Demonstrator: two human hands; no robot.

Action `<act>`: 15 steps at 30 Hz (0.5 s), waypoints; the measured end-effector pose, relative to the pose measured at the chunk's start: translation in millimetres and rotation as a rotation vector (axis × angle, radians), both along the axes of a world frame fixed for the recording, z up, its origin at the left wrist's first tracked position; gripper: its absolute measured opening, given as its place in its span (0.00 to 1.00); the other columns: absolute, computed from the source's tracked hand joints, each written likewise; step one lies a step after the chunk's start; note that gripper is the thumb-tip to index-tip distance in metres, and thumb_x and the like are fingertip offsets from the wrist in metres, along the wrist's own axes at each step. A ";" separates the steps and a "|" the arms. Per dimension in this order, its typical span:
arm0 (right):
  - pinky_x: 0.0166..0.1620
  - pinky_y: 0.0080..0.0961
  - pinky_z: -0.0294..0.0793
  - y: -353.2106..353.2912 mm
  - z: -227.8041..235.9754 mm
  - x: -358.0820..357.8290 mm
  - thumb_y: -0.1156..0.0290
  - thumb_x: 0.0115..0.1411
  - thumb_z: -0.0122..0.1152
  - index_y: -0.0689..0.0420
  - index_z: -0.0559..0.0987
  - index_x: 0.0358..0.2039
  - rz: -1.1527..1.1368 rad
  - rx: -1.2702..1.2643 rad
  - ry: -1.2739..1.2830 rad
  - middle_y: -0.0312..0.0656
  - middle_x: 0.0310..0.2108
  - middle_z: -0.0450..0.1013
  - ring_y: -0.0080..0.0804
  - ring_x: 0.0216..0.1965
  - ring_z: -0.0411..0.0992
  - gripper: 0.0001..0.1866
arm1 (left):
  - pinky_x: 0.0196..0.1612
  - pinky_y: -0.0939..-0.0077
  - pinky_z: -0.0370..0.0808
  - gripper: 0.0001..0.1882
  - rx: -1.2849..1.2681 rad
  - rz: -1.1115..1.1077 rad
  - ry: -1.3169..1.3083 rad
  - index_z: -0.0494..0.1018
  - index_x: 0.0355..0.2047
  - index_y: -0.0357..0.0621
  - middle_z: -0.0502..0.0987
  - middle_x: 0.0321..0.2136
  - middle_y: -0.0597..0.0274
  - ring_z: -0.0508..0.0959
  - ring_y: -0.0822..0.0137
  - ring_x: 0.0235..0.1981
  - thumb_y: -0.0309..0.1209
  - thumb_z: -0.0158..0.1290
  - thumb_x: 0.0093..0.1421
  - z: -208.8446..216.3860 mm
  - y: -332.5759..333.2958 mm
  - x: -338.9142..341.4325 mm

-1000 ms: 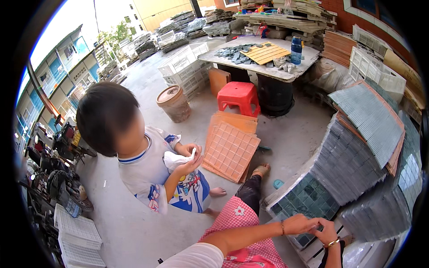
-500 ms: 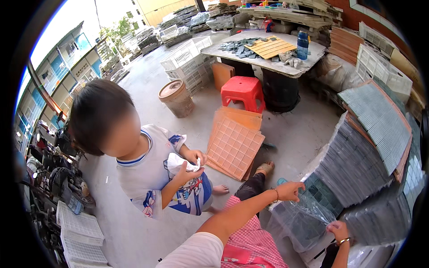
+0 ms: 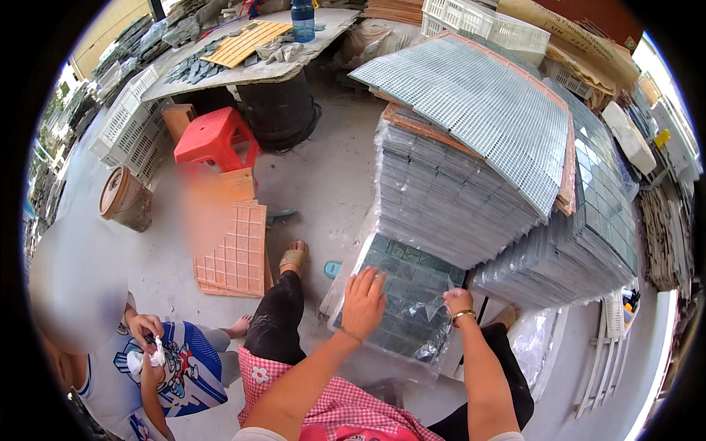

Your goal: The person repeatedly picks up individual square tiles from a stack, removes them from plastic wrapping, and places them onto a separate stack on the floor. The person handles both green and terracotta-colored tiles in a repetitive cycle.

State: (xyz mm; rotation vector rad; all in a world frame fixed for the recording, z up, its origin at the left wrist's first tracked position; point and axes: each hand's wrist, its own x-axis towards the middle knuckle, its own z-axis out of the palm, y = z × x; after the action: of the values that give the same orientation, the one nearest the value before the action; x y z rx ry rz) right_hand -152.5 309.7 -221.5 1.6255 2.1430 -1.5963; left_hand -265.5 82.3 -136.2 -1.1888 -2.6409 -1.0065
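Dark green mosaic tile sheets (image 3: 401, 290) lie in front of me in a low stack, partly under a clear plastic film (image 3: 419, 342). My left hand (image 3: 364, 300) is at the stack's left side, fingers stretched out over the film and tiles; whether it presses on them I cannot tell. At the right edge, my right hand (image 3: 457, 300) is closed in a pinch on the film, which runs in creases from its fingers. Close behind stands a tall stack of plastic-wrapped tile sheets (image 3: 441, 198) topped by a light mesh-backed sheet (image 3: 471, 95).
Another tile stack (image 3: 559, 257) stands at the right. On the left, a person (image 3: 176, 367) holds white tissue. Orange grid trays (image 3: 235, 250), a red stool (image 3: 213, 140), a brown bucket (image 3: 125, 198) and a work table (image 3: 323, 44) with tile pieces lie beyond.
The view has swung right and down toward the tiles. My left hand, earlier raised at the tiles' far left edge, now extends over the film; the right still pinches it.
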 end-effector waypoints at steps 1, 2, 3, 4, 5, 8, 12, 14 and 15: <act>0.15 0.19 0.65 2.0 -8.9 0.1 0.71 0.46 0.54 0.62 0.74 0.22 -0.024 0.021 -0.010 0.38 0.14 0.68 0.22 0.13 0.65 0.07 | 0.51 0.57 0.53 0.28 -0.100 -0.064 -0.044 0.58 0.48 0.46 0.58 0.49 0.56 0.55 0.55 0.52 0.31 0.52 0.44 -16.2 -0.9 23.6; 0.15 0.20 0.64 4.4 -17.2 1.6 0.71 0.46 0.54 0.62 0.74 0.21 -0.046 0.044 -0.025 0.39 0.14 0.69 0.22 0.13 0.66 0.07 | 0.51 0.52 0.50 0.30 -0.227 -0.143 -0.103 0.56 0.50 0.51 0.53 0.52 0.58 0.51 0.55 0.54 0.36 0.52 0.45 -35.1 -4.5 43.0; 0.15 0.20 0.64 7.2 -24.6 3.1 0.72 0.46 0.54 0.62 0.74 0.22 -0.047 0.037 -0.022 0.39 0.14 0.69 0.23 0.13 0.66 0.07 | 0.52 0.46 0.46 0.33 -0.352 -0.221 -0.165 0.53 0.52 0.55 0.49 0.55 0.60 0.47 0.56 0.56 0.40 0.52 0.46 -55.1 -7.1 58.8; 0.15 0.20 0.65 9.5 -31.0 3.6 0.72 0.45 0.54 0.62 0.74 0.22 -0.044 0.029 -0.018 0.39 0.14 0.69 0.23 0.13 0.66 0.06 | 0.52 0.45 0.46 0.34 -0.437 -0.240 -0.191 0.52 0.53 0.58 0.47 0.56 0.61 0.45 0.56 0.57 0.42 0.51 0.46 -75.1 -12.7 67.4; 0.15 0.20 0.65 12.4 -37.0 3.0 0.73 0.45 0.53 0.62 0.74 0.23 -0.040 0.022 -0.010 0.39 0.14 0.69 0.23 0.13 0.66 0.06 | 0.51 0.43 0.45 0.34 -0.522 -0.258 -0.213 0.50 0.54 0.61 0.44 0.56 0.63 0.44 0.55 0.57 0.44 0.51 0.46 -94.8 -21.8 70.4; 0.21 0.22 0.68 23.5 -55.9 1.8 0.75 0.45 0.52 0.61 0.72 0.31 -0.040 0.273 0.198 0.42 0.21 0.70 0.26 0.18 0.68 0.10 | 0.51 0.41 0.44 0.34 -0.653 -0.281 -0.186 0.49 0.54 0.64 0.42 0.57 0.65 0.42 0.55 0.57 0.47 0.49 0.46 -113.5 -33.0 55.0; 0.41 0.29 0.65 19.9 -38.7 -1.6 0.77 0.46 0.51 0.56 0.66 0.42 -0.153 0.655 0.145 0.47 0.40 0.64 0.36 0.37 0.66 0.20 | 0.52 0.43 0.45 0.35 -0.666 -0.254 -0.144 0.48 0.54 0.64 0.43 0.57 0.67 0.43 0.57 0.57 0.48 0.48 0.46 -118.6 -27.2 40.3; 0.44 0.31 0.62 7.5 -29.1 1.6 0.76 0.45 0.53 0.55 0.65 0.44 0.032 0.889 0.223 0.47 0.43 0.62 0.39 0.41 0.63 0.22 | 0.53 0.46 0.46 0.35 -0.681 -0.275 -0.127 0.48 0.54 0.64 0.42 0.57 0.67 0.43 0.59 0.58 0.49 0.48 0.47 -116.1 -22.0 32.6; 0.46 0.32 0.60 1.4 -28.9 5.5 0.75 0.45 0.53 0.55 0.65 0.44 0.131 1.005 0.257 0.47 0.44 0.61 0.41 0.43 0.62 0.23 | 0.53 0.46 0.46 0.35 -0.669 -0.317 -0.114 0.48 0.54 0.64 0.42 0.57 0.67 0.43 0.59 0.58 0.49 0.48 0.47 -117.3 -19.4 29.1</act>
State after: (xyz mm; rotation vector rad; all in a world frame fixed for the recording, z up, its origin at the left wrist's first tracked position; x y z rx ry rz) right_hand -147.0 311.1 -250.4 1.3625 3.4155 -0.6923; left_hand -236.4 62.9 -253.5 -1.7516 -3.0524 -0.1837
